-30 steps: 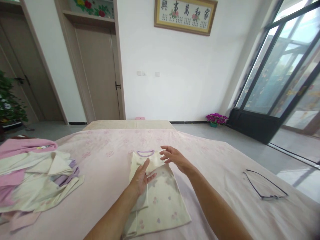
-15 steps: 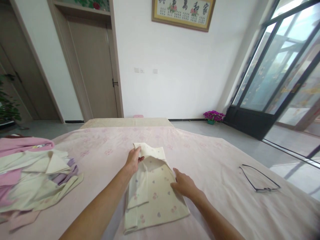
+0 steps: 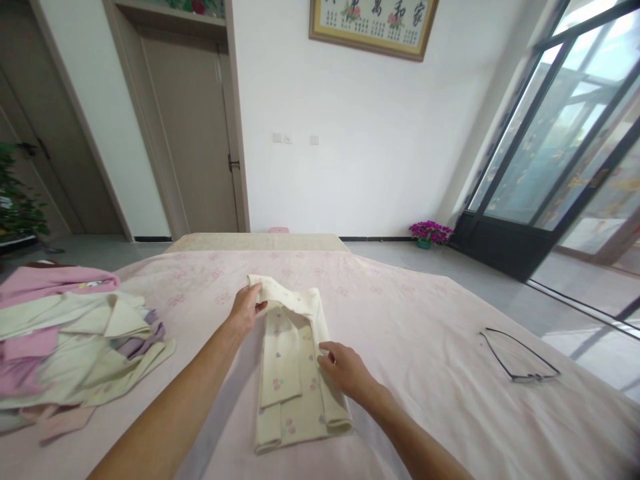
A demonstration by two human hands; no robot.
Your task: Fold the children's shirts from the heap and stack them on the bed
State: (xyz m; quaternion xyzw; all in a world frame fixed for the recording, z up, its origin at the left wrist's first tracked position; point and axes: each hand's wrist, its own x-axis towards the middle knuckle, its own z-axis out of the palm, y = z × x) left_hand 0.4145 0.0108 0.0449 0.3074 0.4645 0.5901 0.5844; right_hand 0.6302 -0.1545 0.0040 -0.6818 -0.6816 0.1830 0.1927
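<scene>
A cream garment with small pink and purple flowers (image 3: 293, 373) lies folded into a narrow strip on the pink bedsheet (image 3: 400, 313). My left hand (image 3: 245, 308) pinches the garment's upper left corner near the collar. My right hand (image 3: 343, 370) rests on the right edge, its fingers curled over the flap that is folded inward. Both forearms reach in from the bottom of the view.
A heap of pink, cream and purple clothes (image 3: 65, 340) lies at the left of the bed. A dark wire hanger (image 3: 520, 357) lies on the sheet at the right. Beyond the bed are a door, a potted purple flower (image 3: 430, 233) and a glass sliding door.
The right side of the garment has been folded inward, so it is narrower now. My right hand moved left with the flap. My left hand shifted to the upper corner and gripped it.
</scene>
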